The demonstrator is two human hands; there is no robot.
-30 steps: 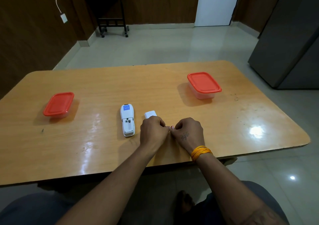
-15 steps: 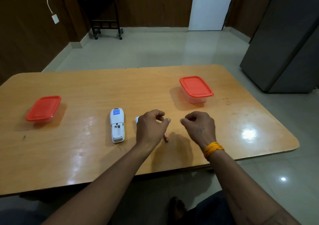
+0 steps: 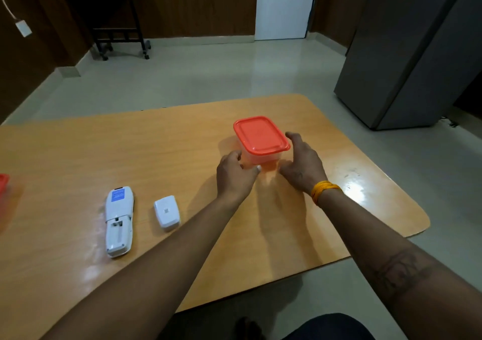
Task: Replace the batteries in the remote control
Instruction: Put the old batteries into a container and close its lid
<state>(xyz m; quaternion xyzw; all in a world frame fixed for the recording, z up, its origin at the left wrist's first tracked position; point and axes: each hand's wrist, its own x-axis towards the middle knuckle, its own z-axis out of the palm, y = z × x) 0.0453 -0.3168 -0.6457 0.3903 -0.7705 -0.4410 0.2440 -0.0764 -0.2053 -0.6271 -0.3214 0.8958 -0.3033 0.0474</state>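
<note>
The white remote control lies face down on the wooden table, with its battery bay uncovered and no battery seen in it. The white battery cover lies just right of it. A clear container with an orange lid stands at the table's middle right. My left hand is at its left front side, fingers apart. My right hand is cupped at its right side, fingertips by the lid's edge. No battery is visible on the table.
A second orange-lidded container shows at the left frame edge. The table's rounded right edge is close to my right wrist. A grey cabinet stands on the floor to the right, and a dark side table by the far wall.
Both hands left the spot beside the remote and reached forward and right to the orange-lidded container. The small battery that lay on the table half a second ago is out of sight.
</note>
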